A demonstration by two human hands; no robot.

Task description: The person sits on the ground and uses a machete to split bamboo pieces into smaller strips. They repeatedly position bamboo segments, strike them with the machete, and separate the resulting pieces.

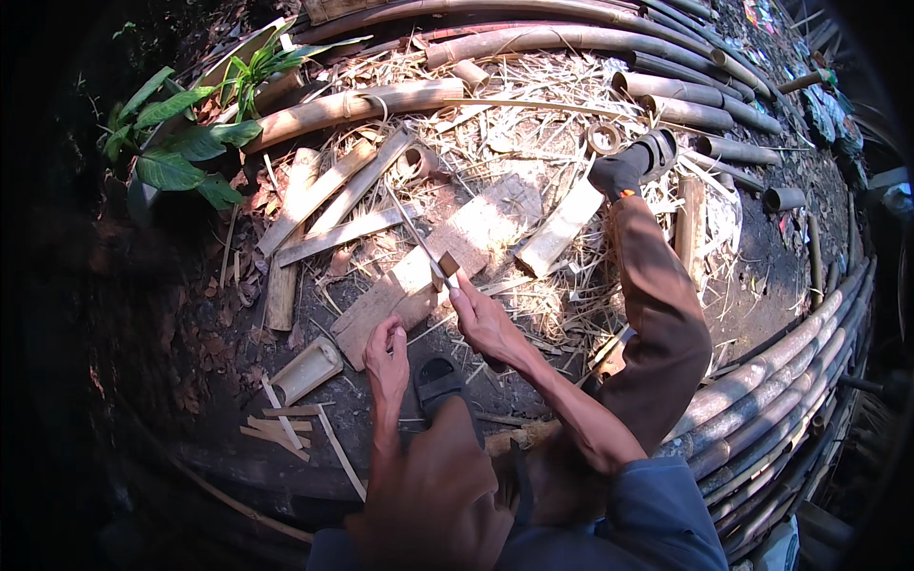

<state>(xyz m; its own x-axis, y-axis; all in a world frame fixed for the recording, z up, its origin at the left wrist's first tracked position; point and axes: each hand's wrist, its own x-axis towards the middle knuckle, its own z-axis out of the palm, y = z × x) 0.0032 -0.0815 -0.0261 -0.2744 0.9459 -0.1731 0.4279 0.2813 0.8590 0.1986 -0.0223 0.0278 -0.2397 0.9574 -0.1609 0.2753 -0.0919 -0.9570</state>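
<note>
Thin blade (414,230): lower end hidden by right hand (487,325).

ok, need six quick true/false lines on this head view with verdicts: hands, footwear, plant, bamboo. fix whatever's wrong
1. The right hand grips a long, thin blade-like tool. True.
2. The left hand grips a large hammer. False: the left hand shows no tool, its fingers loosely curled.
3. A green leafy plant stands at the picture's upper left. True.
4. Both feet are bare. False: both wear dark footwear.
5. A short bamboo piece lies left of the left hand. True.
6. No long poles lie at lower right. False: several long bamboo poles lie side by side there.
</note>
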